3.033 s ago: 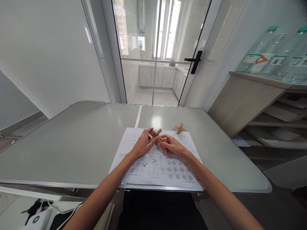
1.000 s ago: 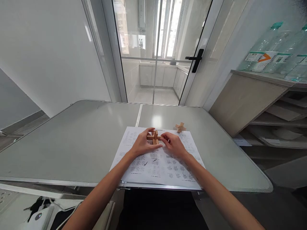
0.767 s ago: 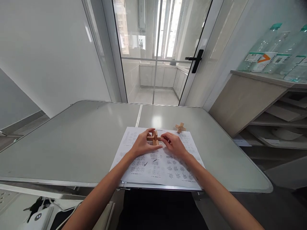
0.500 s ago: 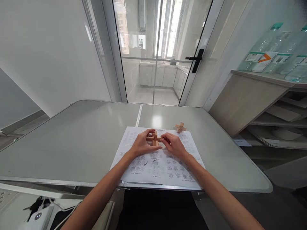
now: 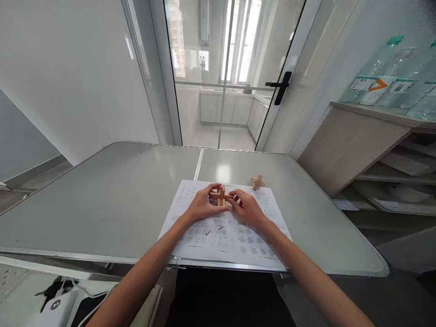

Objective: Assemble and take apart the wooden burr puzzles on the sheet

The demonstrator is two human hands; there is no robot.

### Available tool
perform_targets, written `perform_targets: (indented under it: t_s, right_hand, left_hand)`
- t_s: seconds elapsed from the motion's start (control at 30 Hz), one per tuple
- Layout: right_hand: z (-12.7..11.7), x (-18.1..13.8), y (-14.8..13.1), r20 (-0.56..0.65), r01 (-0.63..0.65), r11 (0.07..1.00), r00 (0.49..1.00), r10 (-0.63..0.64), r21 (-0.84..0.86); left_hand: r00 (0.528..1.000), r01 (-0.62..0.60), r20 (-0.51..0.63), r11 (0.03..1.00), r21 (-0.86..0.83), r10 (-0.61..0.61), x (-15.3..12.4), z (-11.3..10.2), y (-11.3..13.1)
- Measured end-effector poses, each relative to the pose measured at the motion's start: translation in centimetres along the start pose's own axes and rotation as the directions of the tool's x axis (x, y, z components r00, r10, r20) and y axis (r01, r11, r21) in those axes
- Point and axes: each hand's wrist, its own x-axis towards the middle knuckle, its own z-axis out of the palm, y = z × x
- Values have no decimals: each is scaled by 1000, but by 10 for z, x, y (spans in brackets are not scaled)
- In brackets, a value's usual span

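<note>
Lying on the grey table (image 5: 112,204) is printed paper (image 5: 225,243); a small wooden cross (image 5: 257,182) sits at one o'clock, a glass door (image 5: 204,109) at twelve. The left hand (image 5: 203,203) curves around the wooden puzzle (image 5: 221,196) over the paper, the right hand (image 5: 247,207) pinches its three-o'clock end. Three seconds ago it was turned slantwise; now it stands straight.

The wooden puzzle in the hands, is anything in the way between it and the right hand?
Nothing that I can see. The right hand already pinches one end of the wooden puzzle, and the left hand curls around its other side. The second puzzle sits by the paper's far right corner, not between them.
</note>
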Motion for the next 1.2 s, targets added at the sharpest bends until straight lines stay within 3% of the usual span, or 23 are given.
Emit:
perform_targets:
  t_s: [0.17,0.33,0.77,1.2]
  right_hand:
    - [-1,0,0,-45,21,1000,999,-21,-2]
    - [-6,2,-1,-85,50,999,995,-51,-13]
    - [-8,2,-4,-57,125,992,991,-124,23]
    - [-10,4,-1,-49,127,992,991,-128,-24]
  left_hand:
    - [999,5,47,999,-36,-3,0,-1,1]
    - [997,-73,36,995,71,71,2,-3,-1]
    - [991,-134,-11,984,116,136,0,-4,-7]
    - [990,-144,17,982,126,143,1,-8,-6]
